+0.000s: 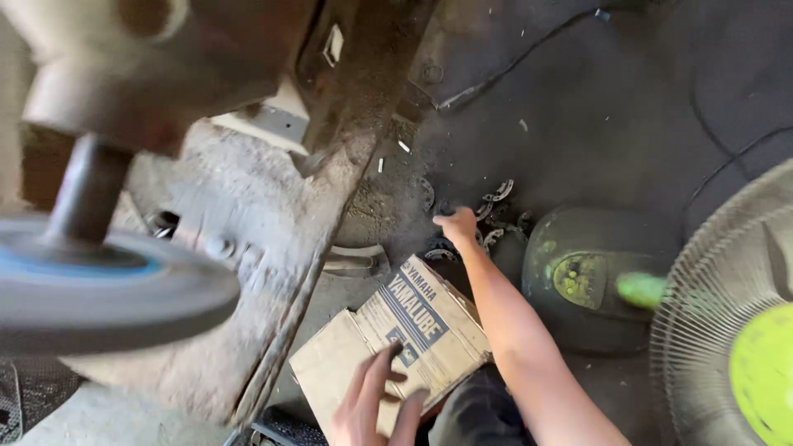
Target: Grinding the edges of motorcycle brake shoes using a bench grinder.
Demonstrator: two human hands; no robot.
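Right hand: your right hand [457, 225] is stretched out to the middle of the frame, knuckles up and fingers curled down onto the pile of metal rings [487, 221]; whether it has actually pinched one you cannot tell, since the fingertips are hidden.
Metal rings: small, dark, round parts lying scattered on the floor [628, 107], just above centre; they sit directly under and just beyond your right hand, spreading to its right and below it.
Left hand: your left hand [376, 406] is at the bottom centre, fingers spread open and resting flat on the near face of the cardboard box [396, 339]; it grips nothing.
Cardboard box: a worn brown carton with dark printed stripes, tilted, lying on the floor in the lower middle, between your two arms and just below the rings.
Fan: a standing fan with a pale wire guard [719, 330] and bright green hub fills the lower right; its dark round base [578, 281] lies just right of your right forearm.
Grinding wheel: a blurred grey disc on a shaft [99, 281] looms at the left edge, close to the camera.
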